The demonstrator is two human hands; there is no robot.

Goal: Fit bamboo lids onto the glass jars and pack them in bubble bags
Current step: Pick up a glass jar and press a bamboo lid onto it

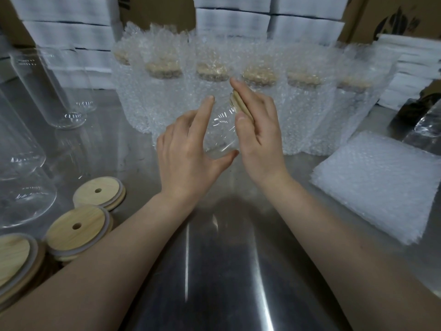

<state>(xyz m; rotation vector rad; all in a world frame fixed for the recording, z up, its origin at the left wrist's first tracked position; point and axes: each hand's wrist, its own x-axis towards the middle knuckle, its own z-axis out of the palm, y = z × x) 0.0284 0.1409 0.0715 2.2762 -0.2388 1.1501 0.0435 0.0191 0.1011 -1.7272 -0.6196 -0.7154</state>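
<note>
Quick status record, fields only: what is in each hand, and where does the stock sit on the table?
left hand: holds glass jar, tilted
right hand: holds bamboo lid at the jar's mouth
lid seated: cannot tell
packed jars: row in bubble bags, behind the hands
loose lids: near left
empty jars: far left
flat bubble bags: stack, right

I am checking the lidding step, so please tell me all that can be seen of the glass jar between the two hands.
The glass jar is clear and looks empty, with bright glints on its wall. It is tilted above the metal table, base nearest the camera. The left hand holds its body, thumb under the base; the right hand holds a bamboo lid, edge-on, against its mouth.
</note>
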